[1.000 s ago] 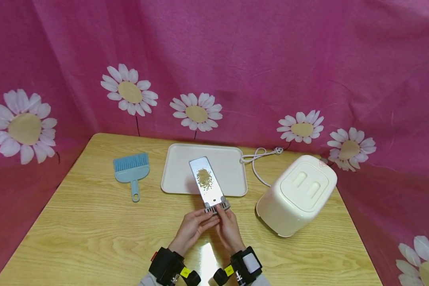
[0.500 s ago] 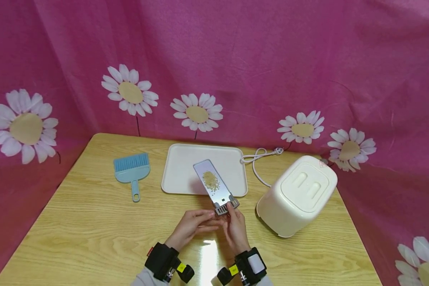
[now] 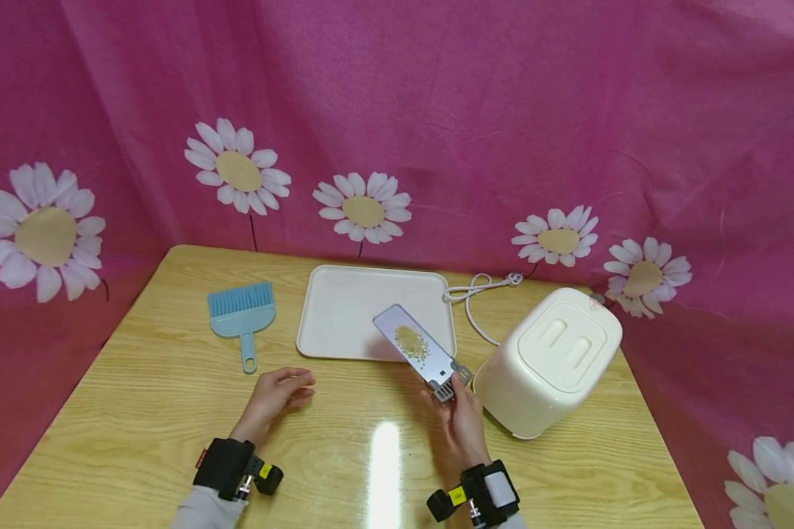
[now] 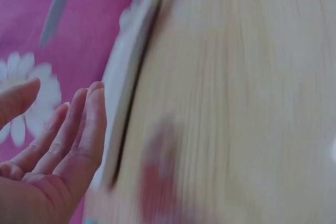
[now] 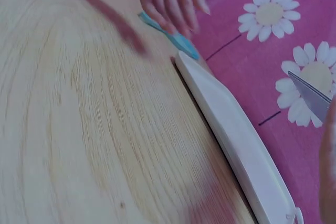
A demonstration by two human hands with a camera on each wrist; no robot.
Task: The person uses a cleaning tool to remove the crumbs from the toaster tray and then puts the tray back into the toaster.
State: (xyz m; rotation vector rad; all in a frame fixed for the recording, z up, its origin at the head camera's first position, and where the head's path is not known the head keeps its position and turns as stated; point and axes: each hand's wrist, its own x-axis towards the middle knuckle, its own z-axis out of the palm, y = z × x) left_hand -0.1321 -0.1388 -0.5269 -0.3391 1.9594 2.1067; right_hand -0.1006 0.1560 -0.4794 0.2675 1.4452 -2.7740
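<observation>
My right hand (image 3: 465, 422) grips the grey slotted end of a toaster crumb tray (image 3: 392, 322), a flat shiny strip with a pile of yellowish crumbs (image 3: 412, 344) on it. It slants up to the left over the white tray's front right part. In the right wrist view only the crumb tray's tip (image 5: 311, 95) shows, beside the hand's edge. My left hand (image 3: 274, 397) holds nothing, fingers relaxed and slightly bent, just below the handle of a light-blue hand brush (image 3: 243, 316). The left wrist view shows its fingers (image 4: 79, 145) apart from the thumb.
A white rectangular tray (image 3: 344, 312) lies at the back middle of the wooden table (image 3: 139, 426). A cream toaster (image 3: 549, 367) stands to the right, close to my right hand, its white cord (image 3: 476, 312) looped behind. A pink flowered cloth (image 3: 437, 110) hangs behind.
My left hand has come away from the crumb tray and moved left towards the brush. My right hand has carried the crumb tray to the right, turning it further to a slant.
</observation>
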